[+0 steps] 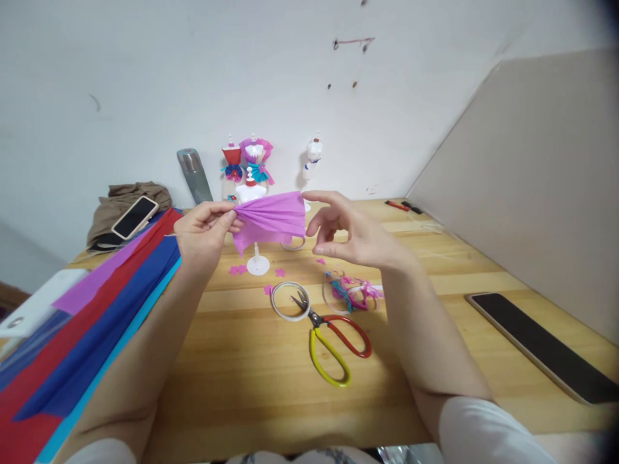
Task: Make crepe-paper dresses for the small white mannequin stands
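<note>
A piece of purple crepe-like sheet [275, 216], gathered into pleats at its left end, is pinched between the thumb and fingers of my left hand [207, 229]. The pleats fan out toward the right. At the sheet's right edge is my right hand [341, 232], its fingers curved and apart; the index fingertip meets the upper corner, and whether it presses there I cannot tell. Behind and below the sheet stands a small white mannequin [251, 192] on a round base [258, 265]. On the table under my hands lie scissors [316, 319] with one red and one yellow handle, across a tape roll [275, 303].
Coloured sheets [104, 309] lie along the left, near a phone [135, 217] and a grey flask [194, 175]. Dressed mannequins [232, 158] stand by the wall. Ribbon scraps [355, 293] lie right of the scissors; a dark phone-like slab [541, 345] lies far right.
</note>
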`<state>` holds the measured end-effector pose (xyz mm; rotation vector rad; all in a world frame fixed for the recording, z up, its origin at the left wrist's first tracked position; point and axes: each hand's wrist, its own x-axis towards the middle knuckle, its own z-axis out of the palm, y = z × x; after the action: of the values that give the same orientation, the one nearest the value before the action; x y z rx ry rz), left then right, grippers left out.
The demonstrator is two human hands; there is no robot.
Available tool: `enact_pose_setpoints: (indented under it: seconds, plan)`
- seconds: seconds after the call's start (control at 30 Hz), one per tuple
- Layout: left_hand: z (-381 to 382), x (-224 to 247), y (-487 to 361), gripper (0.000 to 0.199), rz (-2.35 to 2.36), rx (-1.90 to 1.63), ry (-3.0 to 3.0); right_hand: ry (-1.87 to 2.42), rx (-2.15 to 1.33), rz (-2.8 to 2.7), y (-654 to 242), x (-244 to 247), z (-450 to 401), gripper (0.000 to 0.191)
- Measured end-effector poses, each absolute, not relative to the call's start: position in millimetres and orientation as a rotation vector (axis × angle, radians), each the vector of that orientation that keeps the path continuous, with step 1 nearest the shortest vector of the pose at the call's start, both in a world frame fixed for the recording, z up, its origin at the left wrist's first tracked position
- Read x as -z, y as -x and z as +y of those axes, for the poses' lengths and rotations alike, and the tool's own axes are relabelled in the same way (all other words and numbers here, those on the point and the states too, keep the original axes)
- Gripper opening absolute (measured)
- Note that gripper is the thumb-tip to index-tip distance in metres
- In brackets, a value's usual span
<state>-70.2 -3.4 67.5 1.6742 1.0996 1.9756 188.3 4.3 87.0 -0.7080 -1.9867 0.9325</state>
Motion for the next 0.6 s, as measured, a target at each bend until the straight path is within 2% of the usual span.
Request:
enact_pose_setpoints:
  seconds: [0.07, 0.13, 0.27, 0.47, 0.6]
  plan:
    - [-5.0, -67.4, 68.8, 0.008, 1.112, -1.989, -1.661, 0.679, -1.046, -1.995, -184.5, -84.9, 3.1, 0.086]
    - [-6.7, -67.0, 67.0, 0.009, 1.122, -1.999, -1.651, 0.661, -1.083, -1.939, -174.8, -80.8, 0.8, 0.090]
    - [-10.4, -66.0, 62.5, 0.011, 1.158, -2.022, -1.669, 0.641, -1.109, -1.708, -150.0, -73.2, -5.6, 0.081]
    - [-14.5, -65.5, 57.4, 0.007, 1.141, -2.050, -1.690, 0.618, -1.053, -1.499, -134.6, -68.2, -8.9, 0.045]
    - [-14.2, -65.7, 57.0, 0.005, 1.145, -2.045, -1.692, 0.619, -1.039, -1.497, -135.2, -66.6, -8.3, 0.047]
